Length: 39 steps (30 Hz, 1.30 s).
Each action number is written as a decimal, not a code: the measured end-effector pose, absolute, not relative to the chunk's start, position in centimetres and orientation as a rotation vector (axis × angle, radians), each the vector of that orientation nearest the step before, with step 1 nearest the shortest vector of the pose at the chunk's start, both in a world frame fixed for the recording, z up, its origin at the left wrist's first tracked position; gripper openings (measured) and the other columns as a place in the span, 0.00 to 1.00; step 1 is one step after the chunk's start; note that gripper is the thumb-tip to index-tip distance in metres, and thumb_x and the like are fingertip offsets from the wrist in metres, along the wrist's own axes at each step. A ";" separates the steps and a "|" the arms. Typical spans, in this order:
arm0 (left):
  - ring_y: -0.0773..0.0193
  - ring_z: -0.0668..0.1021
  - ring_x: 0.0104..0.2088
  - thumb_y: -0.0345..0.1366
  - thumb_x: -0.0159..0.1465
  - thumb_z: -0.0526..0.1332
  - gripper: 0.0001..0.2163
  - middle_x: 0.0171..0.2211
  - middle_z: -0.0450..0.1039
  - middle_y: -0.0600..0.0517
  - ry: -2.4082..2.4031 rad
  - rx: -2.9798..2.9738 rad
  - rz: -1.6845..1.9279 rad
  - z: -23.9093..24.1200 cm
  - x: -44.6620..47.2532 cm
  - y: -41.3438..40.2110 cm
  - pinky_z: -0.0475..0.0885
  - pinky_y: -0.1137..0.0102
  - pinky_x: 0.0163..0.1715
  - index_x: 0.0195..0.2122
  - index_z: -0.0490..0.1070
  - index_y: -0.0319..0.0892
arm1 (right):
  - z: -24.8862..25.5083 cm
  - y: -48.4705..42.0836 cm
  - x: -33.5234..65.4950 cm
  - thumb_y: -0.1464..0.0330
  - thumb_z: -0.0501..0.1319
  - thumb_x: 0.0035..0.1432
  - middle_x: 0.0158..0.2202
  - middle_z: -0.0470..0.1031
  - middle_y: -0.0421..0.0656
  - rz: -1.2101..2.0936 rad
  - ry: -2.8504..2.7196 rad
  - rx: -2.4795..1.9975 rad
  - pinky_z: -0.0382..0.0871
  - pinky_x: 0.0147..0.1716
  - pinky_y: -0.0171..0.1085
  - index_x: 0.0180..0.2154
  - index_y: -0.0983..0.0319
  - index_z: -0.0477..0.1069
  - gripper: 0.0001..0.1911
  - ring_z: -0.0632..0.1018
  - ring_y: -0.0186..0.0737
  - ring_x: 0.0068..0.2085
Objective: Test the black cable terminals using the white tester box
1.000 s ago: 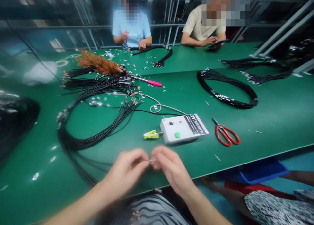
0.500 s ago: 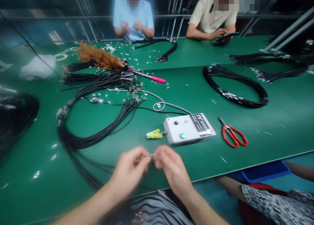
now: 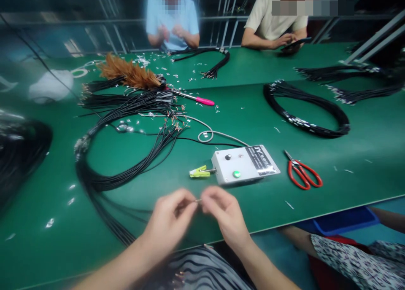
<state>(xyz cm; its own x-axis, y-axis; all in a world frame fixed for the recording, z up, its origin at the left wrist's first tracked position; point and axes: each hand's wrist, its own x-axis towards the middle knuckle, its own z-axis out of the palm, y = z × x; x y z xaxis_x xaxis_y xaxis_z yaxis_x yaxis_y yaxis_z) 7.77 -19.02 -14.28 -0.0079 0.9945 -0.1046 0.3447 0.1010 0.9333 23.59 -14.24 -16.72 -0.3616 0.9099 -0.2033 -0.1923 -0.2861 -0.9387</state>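
Just in front of my body, my left hand (image 3: 174, 212) is closed in a pinch between thumb and forefinger. My right hand (image 3: 224, 212) meets it fingertip to fingertip, pinched as well. A short bit of thin wire (image 3: 198, 200) shows between the two pinches; the rest of it is hidden by my fingers. Right beyond my hands lies a light box (image 3: 237, 165) with a black knob and a green button. A yellow-green clip (image 3: 200, 171) sticks out from its left side. To the left curves a bundle of black cables (image 3: 117, 181) with bare copper ends.
Red-handled cutters (image 3: 303, 174) lie right of the box. A coiled cable bundle (image 3: 340, 125) rests behind them. A brown feather duster (image 3: 128, 73) with a pink handle lies on cables at left. Two people sit across the green table (image 3: 240, 117); another person's patterned clothing (image 3: 341, 256) shows at lower right.
Both hands stay pinched together at nearly the same spot, with the right fingers shifting slightly around the wire. The whole view has moved a little.
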 end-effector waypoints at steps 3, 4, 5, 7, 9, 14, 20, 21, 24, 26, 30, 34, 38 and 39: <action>0.65 0.76 0.35 0.34 0.67 0.59 0.04 0.37 0.76 0.51 1.490 1.403 0.981 -14.1 7.9 -19.0 0.71 0.73 0.35 0.41 0.71 0.42 | -16.2 -14.3 23.4 0.59 0.68 0.55 0.23 0.70 0.36 1.718 -1.186 -1.059 0.66 0.27 0.33 0.29 0.61 0.73 0.12 0.70 0.31 0.24; 0.64 0.76 0.35 0.34 0.67 0.59 0.04 0.37 0.76 0.51 1.495 1.424 0.994 -14.0 8.0 -18.9 0.71 0.72 0.35 0.41 0.71 0.42 | -16.0 -14.4 23.4 0.59 0.68 0.55 0.23 0.70 0.36 1.709 -1.197 -1.064 0.66 0.27 0.33 0.29 0.61 0.73 0.13 0.70 0.31 0.24; 0.64 0.76 0.34 0.34 0.67 0.58 0.04 0.35 0.75 0.51 1.502 1.452 1.005 -13.9 8.1 -18.9 0.71 0.72 0.35 0.39 0.71 0.42 | -15.9 -14.4 23.4 0.59 0.68 0.55 0.22 0.69 0.36 1.700 -1.207 -1.064 0.66 0.27 0.33 0.28 0.61 0.73 0.13 0.70 0.32 0.24; 0.65 0.75 0.33 0.34 0.68 0.57 0.06 0.32 0.74 0.51 1.511 1.498 1.024 -13.8 8.3 -18.8 0.70 0.71 0.34 0.35 0.72 0.41 | -15.7 -14.6 23.4 0.59 0.68 0.55 0.22 0.69 0.36 1.678 -1.226 -1.059 0.66 0.27 0.33 0.28 0.61 0.72 0.13 0.70 0.32 0.24; 0.64 0.74 0.33 0.33 0.68 0.57 0.07 0.31 0.73 0.51 1.501 1.492 1.054 -13.8 8.5 -18.6 0.69 0.71 0.35 0.32 0.71 0.41 | -15.5 -14.7 23.5 0.60 0.68 0.56 0.23 0.70 0.37 1.661 -1.244 -1.053 0.66 0.27 0.33 0.28 0.61 0.72 0.13 0.70 0.32 0.24; 0.63 0.75 0.33 0.33 0.68 0.58 0.06 0.33 0.71 0.50 1.365 1.226 1.214 -13.4 8.3 -18.3 0.72 0.70 0.37 0.33 0.69 0.40 | -15.5 -14.8 23.3 0.59 0.66 0.57 0.23 0.71 0.37 1.722 -1.197 -1.025 0.67 0.30 0.33 0.28 0.61 0.71 0.13 0.71 0.32 0.25; 0.54 0.71 0.52 0.28 0.68 0.52 0.09 0.44 0.72 0.46 1.366 1.926 0.999 -13.0 6.3 -22.4 0.65 0.57 0.55 0.35 0.70 0.45 | -15.4 -14.9 23.1 0.59 0.67 0.57 0.24 0.70 0.36 1.794 -1.178 -0.974 0.65 0.30 0.33 0.28 0.61 0.71 0.14 0.70 0.31 0.26; 0.53 0.70 0.52 0.28 0.68 0.52 0.10 0.45 0.73 0.46 1.386 2.080 0.946 -13.5 5.8 -23.6 0.61 0.54 0.58 0.34 0.71 0.46 | -15.3 -14.8 23.2 0.59 0.67 0.57 0.24 0.70 0.36 1.799 -1.178 -0.969 0.65 0.30 0.33 0.28 0.61 0.71 0.14 0.71 0.31 0.26; 0.57 0.74 0.40 0.33 0.69 0.51 0.14 0.33 0.75 0.49 1.329 2.357 0.741 -15.8 4.2 -26.8 0.64 0.57 0.55 0.28 0.71 0.47 | -15.2 -14.7 23.3 0.59 0.68 0.56 0.25 0.71 0.37 1.813 -1.156 -0.966 0.66 0.30 0.33 0.28 0.61 0.72 0.14 0.71 0.32 0.26; 0.62 0.70 0.26 0.36 0.70 0.52 0.18 0.21 0.69 0.52 1.245 2.400 0.573 -16.9 3.2 -28.2 0.70 0.66 0.40 0.21 0.67 0.46 | -15.2 -14.6 23.4 0.59 0.68 0.55 0.25 0.72 0.37 1.827 -1.154 -0.965 0.66 0.31 0.33 0.28 0.62 0.72 0.14 0.71 0.32 0.26; 0.59 0.73 0.29 0.45 0.68 0.57 0.13 0.28 0.74 0.49 1.492 2.228 0.612 -15.3 2.8 -27.0 0.71 0.68 0.35 0.30 0.73 0.45 | -15.2 -14.7 23.5 0.59 0.68 0.55 0.23 0.71 0.37 1.853 -1.174 -0.947 0.65 0.30 0.33 0.27 0.62 0.71 0.14 0.70 0.32 0.25; 0.56 0.76 0.41 0.37 0.68 0.58 0.08 0.41 0.77 0.46 1.612 1.933 0.860 -12.6 5.2 -22.3 0.71 0.65 0.44 0.46 0.71 0.45 | -15.1 -14.9 23.5 0.59 0.68 0.55 0.23 0.70 0.36 1.854 -1.173 -0.945 0.64 0.30 0.33 0.26 0.62 0.71 0.15 0.70 0.32 0.25; 0.62 0.76 0.33 0.37 0.71 0.53 0.10 0.32 0.75 0.51 1.528 1.574 0.914 -13.1 7.1 -19.6 0.71 0.71 0.35 0.36 0.71 0.43 | -15.3 -14.5 24.0 0.57 0.66 0.57 0.24 0.72 0.37 1.815 -1.116 -0.977 0.61 0.29 0.32 0.30 0.63 0.74 0.15 0.69 0.31 0.26; 0.62 0.76 0.34 0.38 0.71 0.53 0.10 0.32 0.76 0.50 1.520 1.507 0.926 -13.6 7.2 -19.4 0.71 0.71 0.35 0.36 0.71 0.42 | -15.4 -14.3 24.1 0.56 0.66 0.58 0.24 0.72 0.38 1.816 -1.098 -0.983 0.61 0.29 0.32 0.31 0.63 0.75 0.15 0.69 0.31 0.26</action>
<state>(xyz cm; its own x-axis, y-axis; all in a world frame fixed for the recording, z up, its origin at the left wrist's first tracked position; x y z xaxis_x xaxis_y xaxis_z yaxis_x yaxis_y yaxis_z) 7.17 -19.41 -13.60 0.0157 0.9991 -0.0382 0.4246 0.0279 0.9050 24.12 -14.33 -15.40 -0.3954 0.8928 -0.2159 -0.2239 -0.3216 -0.9200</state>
